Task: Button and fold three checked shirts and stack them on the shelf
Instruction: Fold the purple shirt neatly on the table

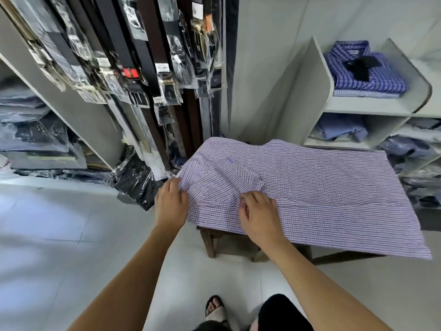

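Note:
A light purple checked shirt (322, 187) lies spread over a small wooden stool (210, 237), its collar end towards the left. My left hand (170, 204) grips the shirt's left edge near the collar, fingers curled into the cloth. My right hand (259, 211) pinches the fabric near the front placket, a little right of the left hand. On the upper shelf (372, 106) at the right sit two folded blue checked shirts (367, 72), stacked, with a dark item on top.
A rack of packaged belts (143, 68) hangs straight ahead. Shelves with bagged clothes (31, 130) stand at the left. Lower right shelves hold folded blue garments (341, 129). A black bagged item (136, 182) lies on the pale tiled floor. My sandalled foot (214, 306) is below.

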